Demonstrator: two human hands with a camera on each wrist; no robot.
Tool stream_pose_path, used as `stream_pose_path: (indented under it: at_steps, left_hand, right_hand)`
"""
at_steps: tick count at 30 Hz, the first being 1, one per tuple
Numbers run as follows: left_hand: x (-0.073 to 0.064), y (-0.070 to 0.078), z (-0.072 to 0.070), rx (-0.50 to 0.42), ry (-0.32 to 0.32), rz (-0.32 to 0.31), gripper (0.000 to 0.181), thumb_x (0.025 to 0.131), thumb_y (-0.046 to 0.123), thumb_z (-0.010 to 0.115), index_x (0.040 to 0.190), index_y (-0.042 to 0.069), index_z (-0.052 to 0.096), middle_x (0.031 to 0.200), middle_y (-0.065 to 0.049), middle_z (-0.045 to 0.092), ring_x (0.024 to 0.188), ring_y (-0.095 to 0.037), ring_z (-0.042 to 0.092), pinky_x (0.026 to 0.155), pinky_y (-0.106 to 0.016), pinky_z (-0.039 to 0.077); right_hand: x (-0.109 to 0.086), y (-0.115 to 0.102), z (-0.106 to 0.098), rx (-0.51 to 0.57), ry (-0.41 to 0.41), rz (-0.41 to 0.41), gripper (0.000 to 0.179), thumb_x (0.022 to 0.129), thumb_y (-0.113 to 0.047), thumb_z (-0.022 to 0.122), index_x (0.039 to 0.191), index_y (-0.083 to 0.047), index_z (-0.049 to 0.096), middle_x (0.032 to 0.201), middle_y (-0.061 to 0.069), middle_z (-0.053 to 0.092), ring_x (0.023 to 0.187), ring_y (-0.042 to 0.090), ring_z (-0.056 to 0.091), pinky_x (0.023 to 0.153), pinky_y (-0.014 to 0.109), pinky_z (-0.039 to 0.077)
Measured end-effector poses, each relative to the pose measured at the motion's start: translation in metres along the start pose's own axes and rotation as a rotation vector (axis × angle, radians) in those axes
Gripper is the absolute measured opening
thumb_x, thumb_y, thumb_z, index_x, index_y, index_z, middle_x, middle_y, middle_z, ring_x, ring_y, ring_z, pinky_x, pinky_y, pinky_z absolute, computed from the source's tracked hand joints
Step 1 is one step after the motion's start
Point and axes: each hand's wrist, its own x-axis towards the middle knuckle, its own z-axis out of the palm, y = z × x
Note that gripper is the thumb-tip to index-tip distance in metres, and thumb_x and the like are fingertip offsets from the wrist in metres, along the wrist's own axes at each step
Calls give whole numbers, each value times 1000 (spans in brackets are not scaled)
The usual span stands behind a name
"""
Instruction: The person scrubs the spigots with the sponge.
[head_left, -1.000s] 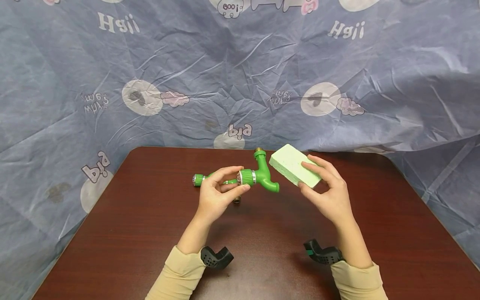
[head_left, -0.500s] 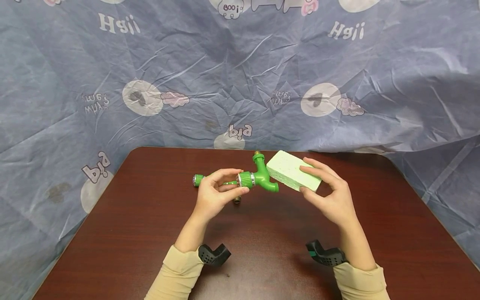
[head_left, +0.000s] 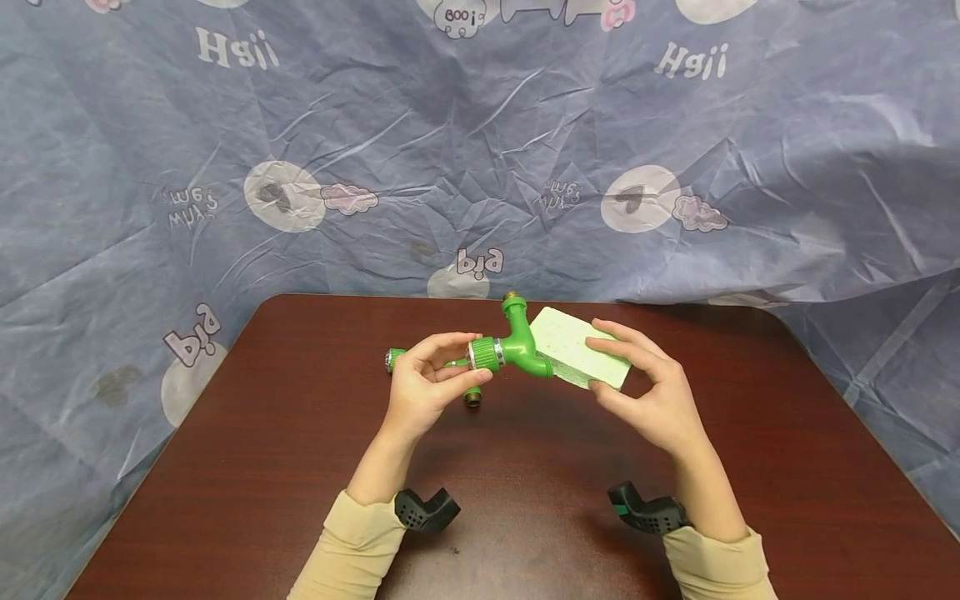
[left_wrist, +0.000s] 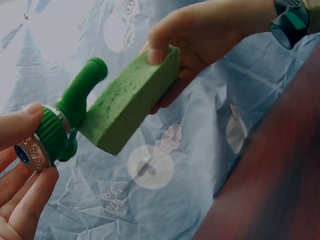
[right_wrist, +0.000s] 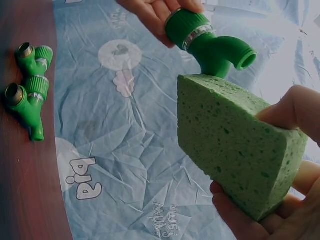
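Note:
My left hand (head_left: 420,387) pinches a green faucet (head_left: 519,343) by its ribbed knob, thumb on one side and fingers on the other. The faucet is held above the table, its threaded brass end pointing up and away, its spout to the right. In my right hand (head_left: 656,396) is a pale green sponge (head_left: 581,346), gripped at its right end between thumb and fingers. The sponge's left end meets the faucet's body in the right wrist view, where the faucet (right_wrist: 215,52) sits against the top edge of the sponge (right_wrist: 230,140).
Two more green faucets (right_wrist: 32,107) lie on the dark red-brown table (head_left: 300,467), partly hidden behind my left hand in the head view. A printed blue-grey cloth (head_left: 420,150) hangs behind the table. Each wrist wears a black camera mount (head_left: 648,510).
The sponge has moved left and slightly down, from apart from the faucet to against it. My left hand has shifted a little to the left with the faucet.

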Motion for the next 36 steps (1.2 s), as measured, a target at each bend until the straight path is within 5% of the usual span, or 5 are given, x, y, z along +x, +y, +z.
stream_pose_path:
  at_steps: [8, 14, 17, 29, 36]
  left_hand:
    - [-2, 0, -3, 115, -65, -59, 44, 67, -11, 79, 108, -5, 64, 105, -16, 66, 88, -24, 67, 77, -37, 56]
    - [-3, 19, 6, 353, -162, 6, 42, 69, -8, 78, 108, -5, 65, 100, -15, 67, 87, -24, 65, 74, -36, 57]
    - [-4, 27, 10, 396, -182, 25, 40, 70, -9, 77, 108, -7, 64, 101, -18, 66, 90, -27, 64, 73, -38, 57]
    - [-3, 22, 8, 263, -182, -60, 43, 72, -14, 72, 114, -10, 60, 103, -23, 65, 95, -34, 63, 80, -40, 55]
    - [-3, 21, 10, 240, -215, -89, 43, 73, -16, 70, 114, -13, 58, 105, -25, 64, 98, -39, 61, 80, -39, 55]
  right_hand:
    - [-1, 8, -1, 63, 0, 0, 45, 65, 11, 71, 108, -2, 69, 125, 12, 58, 113, 19, 53, 89, 23, 40]
    - [-1, 5, 3, 97, -28, -14, 46, 66, 13, 71, 109, -1, 68, 125, 15, 57, 112, 20, 54, 85, 22, 42]
    - [-1, 5, 4, 101, -33, -23, 46, 66, 13, 71, 109, -1, 68, 125, 16, 57, 111, 19, 54, 83, 21, 44]
    - [6, -22, 4, 226, 88, -149, 45, 61, 22, 64, 105, 13, 63, 120, 33, 53, 110, 26, 53, 79, 22, 44]
    - [7, -32, 14, 278, 12, -210, 48, 59, 22, 66, 107, 13, 62, 122, 34, 50, 112, 27, 53, 76, 20, 46]
